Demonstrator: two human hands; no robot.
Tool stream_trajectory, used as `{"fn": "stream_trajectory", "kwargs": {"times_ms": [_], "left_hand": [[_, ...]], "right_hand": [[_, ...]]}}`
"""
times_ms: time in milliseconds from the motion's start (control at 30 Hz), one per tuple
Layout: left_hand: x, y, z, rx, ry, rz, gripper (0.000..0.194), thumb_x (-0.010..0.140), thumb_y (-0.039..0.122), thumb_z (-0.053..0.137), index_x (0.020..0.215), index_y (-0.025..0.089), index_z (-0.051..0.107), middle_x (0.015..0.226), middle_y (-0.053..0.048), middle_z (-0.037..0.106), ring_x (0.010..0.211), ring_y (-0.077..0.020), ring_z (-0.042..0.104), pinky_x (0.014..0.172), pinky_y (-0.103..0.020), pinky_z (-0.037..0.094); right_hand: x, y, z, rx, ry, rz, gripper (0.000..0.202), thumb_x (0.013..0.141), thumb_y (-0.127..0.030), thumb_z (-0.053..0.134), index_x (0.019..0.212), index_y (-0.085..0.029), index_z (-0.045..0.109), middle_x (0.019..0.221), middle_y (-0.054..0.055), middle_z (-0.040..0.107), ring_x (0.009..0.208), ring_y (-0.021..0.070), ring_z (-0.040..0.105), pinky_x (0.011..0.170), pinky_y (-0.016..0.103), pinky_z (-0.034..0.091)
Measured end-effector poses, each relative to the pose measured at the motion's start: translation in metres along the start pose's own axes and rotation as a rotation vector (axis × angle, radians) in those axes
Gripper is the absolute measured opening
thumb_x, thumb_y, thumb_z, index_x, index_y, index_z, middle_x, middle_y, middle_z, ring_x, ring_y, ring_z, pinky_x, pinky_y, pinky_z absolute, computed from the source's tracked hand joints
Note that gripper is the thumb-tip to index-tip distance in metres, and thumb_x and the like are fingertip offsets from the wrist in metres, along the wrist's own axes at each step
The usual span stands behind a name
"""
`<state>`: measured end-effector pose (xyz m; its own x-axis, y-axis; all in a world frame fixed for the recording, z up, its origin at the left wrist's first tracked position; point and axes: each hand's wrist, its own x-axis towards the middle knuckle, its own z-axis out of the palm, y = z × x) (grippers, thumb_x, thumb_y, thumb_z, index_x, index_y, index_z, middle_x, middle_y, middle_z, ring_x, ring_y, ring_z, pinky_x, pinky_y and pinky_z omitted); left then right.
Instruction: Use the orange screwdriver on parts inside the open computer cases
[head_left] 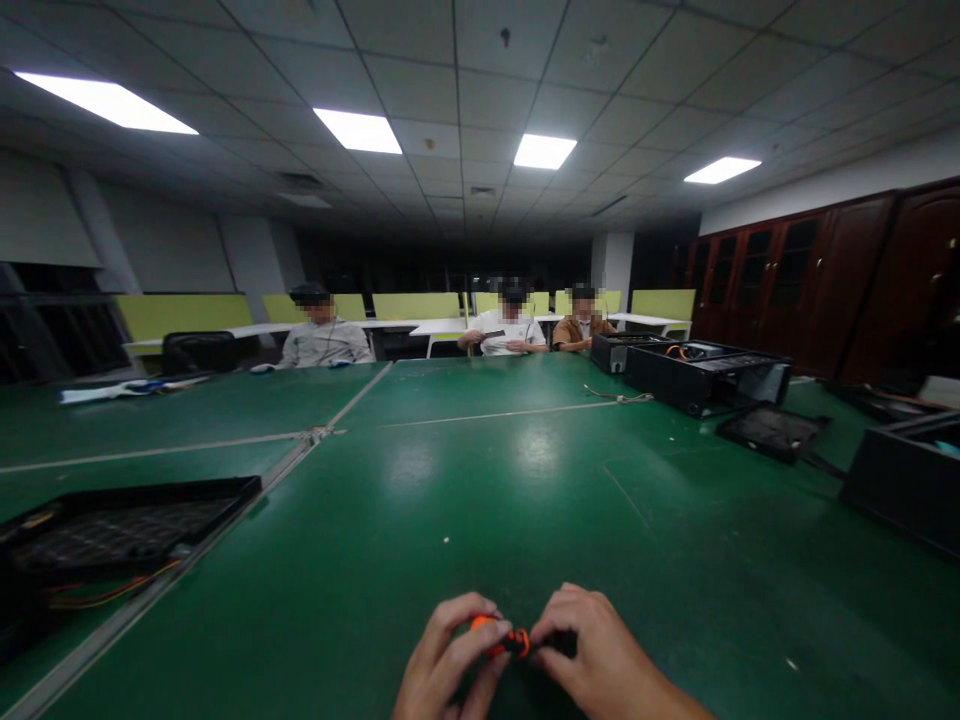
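Close to the table's near side, my left hand [456, 655] is closed around a small orange-and-black tool [493, 640]. It looks like a screwdriver handle, though the fingers cover much of it. The thumb and fingers of my right hand [589, 645] are pinched at the tool's right end, where an orange band shows. What lies between the right fingertips is dark and hard to make out. Both hands are just above the green tabletop [480, 480].
Black computer cases [697, 375] stand at the right, with a dark panel [776, 430] and another case [907, 485] nearer. A black case panel [142, 530] with coloured wires lies at left. Three people sit across the table. A thin cable [619, 397] lies near the cases.
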<state>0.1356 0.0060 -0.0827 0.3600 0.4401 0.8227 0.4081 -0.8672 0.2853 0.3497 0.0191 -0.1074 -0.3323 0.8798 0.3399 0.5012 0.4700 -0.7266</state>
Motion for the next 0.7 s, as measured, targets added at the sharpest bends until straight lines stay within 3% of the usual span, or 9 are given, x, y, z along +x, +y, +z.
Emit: {"fn": "stream_trajectory", "kwargs": {"times_ms": [700], "left_hand": [[0.0052, 0.0035, 0.0001, -0.008, 0.030, -0.029, 0.028, 0.092, 0.011, 0.057, 0.116, 0.024, 0.062, 0.105, -0.007, 0.066, 0.097, -0.0172, 0.069, 0.085, -0.024, 0.058]], "right_hand": [[-0.0012, -0.0018, -0.0010, 0.033, 0.031, 0.024, 0.021, 0.072, -0.006, 0.071, 0.080, -0.023, 0.078, 0.078, 0.000, 0.073, 0.078, 0.0160, 0.066, 0.073, 0.025, 0.044]]}}
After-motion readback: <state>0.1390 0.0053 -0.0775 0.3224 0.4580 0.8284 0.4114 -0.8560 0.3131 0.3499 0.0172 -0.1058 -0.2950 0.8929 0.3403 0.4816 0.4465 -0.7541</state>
